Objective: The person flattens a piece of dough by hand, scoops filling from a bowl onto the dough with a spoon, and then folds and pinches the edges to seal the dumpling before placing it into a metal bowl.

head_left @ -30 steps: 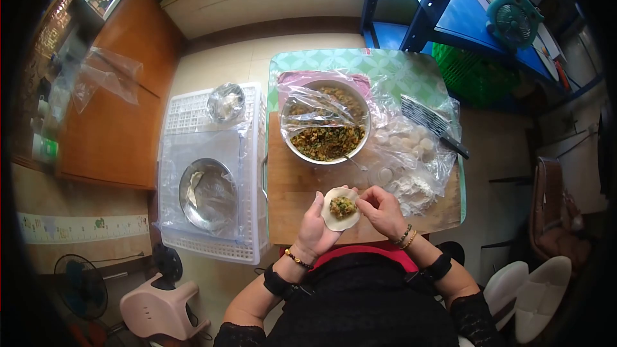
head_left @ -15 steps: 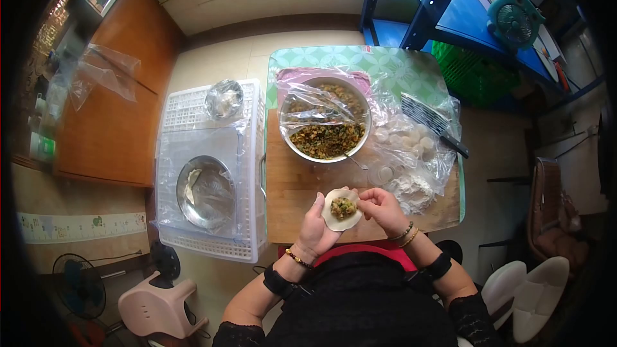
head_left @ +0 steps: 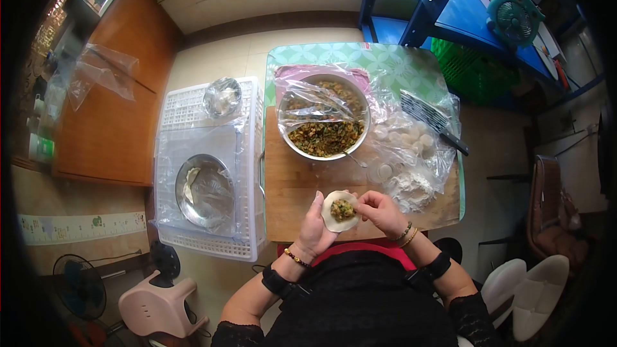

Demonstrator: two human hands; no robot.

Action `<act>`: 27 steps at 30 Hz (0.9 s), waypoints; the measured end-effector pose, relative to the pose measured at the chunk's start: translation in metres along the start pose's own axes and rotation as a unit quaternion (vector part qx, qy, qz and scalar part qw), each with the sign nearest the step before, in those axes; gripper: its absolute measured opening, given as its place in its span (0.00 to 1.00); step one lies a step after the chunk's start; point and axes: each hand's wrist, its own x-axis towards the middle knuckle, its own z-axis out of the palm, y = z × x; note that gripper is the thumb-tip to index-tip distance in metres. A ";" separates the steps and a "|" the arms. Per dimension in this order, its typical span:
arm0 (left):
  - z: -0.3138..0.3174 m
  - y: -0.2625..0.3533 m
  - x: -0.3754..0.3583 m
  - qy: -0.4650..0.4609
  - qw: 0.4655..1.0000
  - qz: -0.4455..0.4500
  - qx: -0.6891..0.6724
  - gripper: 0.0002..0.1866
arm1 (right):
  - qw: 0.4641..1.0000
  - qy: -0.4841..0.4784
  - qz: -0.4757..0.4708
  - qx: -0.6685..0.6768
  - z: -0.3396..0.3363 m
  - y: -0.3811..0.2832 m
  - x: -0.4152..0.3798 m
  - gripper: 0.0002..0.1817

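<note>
In my left hand (head_left: 315,228) lies a round dumpling wrapper (head_left: 331,221) with a mound of chopped filling (head_left: 342,210) at its middle. My left fingers curl under it and the thumb stands at its left side. My right hand (head_left: 382,213) pinches the wrapper's right edge between thumb and fingers. Beyond my hands, a large metal bowl (head_left: 368,130) of filling, partly covered by plastic film, stands on the wooden board (head_left: 289,186). A spoon handle (head_left: 357,160) sticks out at its near side.
Right of the bowl are flour (head_left: 410,191), dough pieces (head_left: 411,138) under plastic, a small glass (head_left: 380,171) and a cleaver (head_left: 427,115). To the left, a white crate (head_left: 254,154) carries a metal bowl (head_left: 212,186) with one folded dumpling (head_left: 189,186) and a small flour bowl (head_left: 222,97).
The view has shifted slightly. My right fingers stay at the wrapper's right edge, and the wrapper still lies in my left hand; little else differs.
</note>
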 end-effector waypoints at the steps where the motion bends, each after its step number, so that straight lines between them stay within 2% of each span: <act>1: -0.001 0.000 0.000 0.004 1.000 0.007 0.016 0.35 | 0.999 0.000 -0.030 -0.026 0.001 0.000 -0.001 0.09; 8: -0.003 0.001 -0.002 0.024 0.997 0.028 0.067 0.31 | 0.991 0.034 -0.087 -0.100 0.011 -0.003 -0.005 0.09; 10: -0.002 0.002 -0.003 0.026 0.996 0.030 0.082 0.30 | 0.976 0.056 -0.130 -0.165 0.014 -0.009 -0.008 0.09; 16: 0.005 0.003 -0.006 0.037 0.991 0.014 0.130 0.30 | 0.953 0.086 -0.185 -0.223 0.014 -0.009 -0.008 0.09; 20: 0.003 0.004 -0.007 0.019 0.986 -0.007 0.168 0.31 | 0.951 0.106 -0.178 -0.228 0.013 -0.007 -0.008 0.10; 22: 0.000 0.005 -0.007 0.015 0.986 -0.025 0.164 0.32 | 0.951 0.098 -0.150 -0.251 0.010 -0.009 -0.011 0.09; 27: -0.002 0.008 -0.009 -0.006 0.986 -0.065 0.151 0.32 | 0.944 0.081 -0.152 -0.283 0.006 -0.007 -0.012 0.09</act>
